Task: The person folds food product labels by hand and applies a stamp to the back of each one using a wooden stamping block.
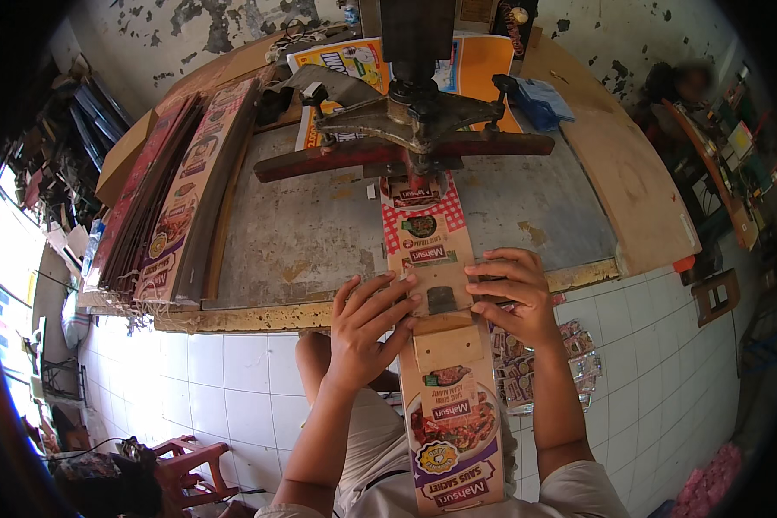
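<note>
A long printed cardboard strip (456,406) runs from my lap over the table's front edge to beneath a dark metal press (414,121). Across it at the edge lies a tan board piece (425,278) with a dark arched cut-out; a second tan flap with small dots sits just nearer to me. My left hand (369,326) grips the piece's left side, fingertips on its top. From the right, my right hand (520,298) holds the opposite side with bent fingers. The undersides of the piece and the strip are hidden, as are parts of both thumbs.
Stacked printed cardboard strips (194,190) stand on the table's left. Behind the press lie colourful printed sheets (479,78) and a blue plastic bag (540,104). Printed pieces (570,367) lie on the tiled floor at right. A red stool (190,470) stands lower left; another person (678,86) is far right.
</note>
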`<action>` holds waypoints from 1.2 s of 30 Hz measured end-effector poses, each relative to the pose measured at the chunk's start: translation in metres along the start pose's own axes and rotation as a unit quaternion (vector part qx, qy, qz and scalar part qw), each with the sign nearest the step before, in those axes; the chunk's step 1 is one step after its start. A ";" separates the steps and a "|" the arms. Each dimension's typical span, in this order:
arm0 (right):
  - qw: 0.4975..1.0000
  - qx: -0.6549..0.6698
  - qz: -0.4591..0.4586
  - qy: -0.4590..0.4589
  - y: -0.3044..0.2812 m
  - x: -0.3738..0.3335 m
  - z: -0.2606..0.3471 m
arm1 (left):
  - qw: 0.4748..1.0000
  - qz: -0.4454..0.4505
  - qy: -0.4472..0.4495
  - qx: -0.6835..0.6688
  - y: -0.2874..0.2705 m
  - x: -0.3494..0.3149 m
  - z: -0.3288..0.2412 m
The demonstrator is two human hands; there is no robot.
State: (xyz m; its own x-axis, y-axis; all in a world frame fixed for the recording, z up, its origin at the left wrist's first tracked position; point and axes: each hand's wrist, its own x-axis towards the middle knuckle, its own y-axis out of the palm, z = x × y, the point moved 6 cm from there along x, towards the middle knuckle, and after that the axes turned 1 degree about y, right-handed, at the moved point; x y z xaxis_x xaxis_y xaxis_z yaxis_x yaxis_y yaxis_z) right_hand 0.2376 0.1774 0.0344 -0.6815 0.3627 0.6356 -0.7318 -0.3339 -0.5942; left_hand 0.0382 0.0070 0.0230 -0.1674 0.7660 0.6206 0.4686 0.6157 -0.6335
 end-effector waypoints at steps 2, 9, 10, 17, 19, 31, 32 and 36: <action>1.000 0.000 0.000 0.000 0.000 0.000 0.000 | 1.000 0.001 0.000 0.000 0.000 0.000 0.001; 1.000 -0.007 -0.002 -0.001 0.000 0.000 -0.001 | 1.000 0.000 -0.001 0.000 0.002 -0.003 0.004; 1.000 -0.007 -0.002 -0.002 0.000 0.000 -0.001 | 1.000 -0.002 -0.001 0.000 0.002 -0.003 0.004; 1.000 -0.011 -0.004 0.001 -0.001 0.001 0.001 | 1.000 -0.012 -0.011 -0.013 0.000 -0.001 0.004; 1.000 -0.009 -0.008 -0.005 -0.002 0.000 0.000 | 1.000 -0.012 -0.008 -0.016 0.001 -0.001 0.004; 1.000 -0.008 -0.004 -0.011 -0.002 -0.001 0.000 | 1.000 -0.011 -0.001 -0.003 0.003 -0.002 0.003; 1.000 -0.008 -0.002 -0.011 -0.002 -0.002 -0.001 | 1.000 -0.009 0.000 0.000 0.003 -0.002 0.003; 1.000 -0.007 -0.014 0.003 -0.005 0.001 0.005 | 1.000 -0.009 0.001 -0.001 -0.001 -0.002 0.003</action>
State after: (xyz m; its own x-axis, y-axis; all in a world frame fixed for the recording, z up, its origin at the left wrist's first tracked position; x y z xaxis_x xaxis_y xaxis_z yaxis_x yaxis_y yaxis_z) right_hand 0.2404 0.1750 0.0403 -0.6607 0.3769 0.6492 -0.7505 -0.3112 -0.5831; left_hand 0.0352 0.0051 0.0209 -0.1741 0.7551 0.6320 0.4668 0.6284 -0.6222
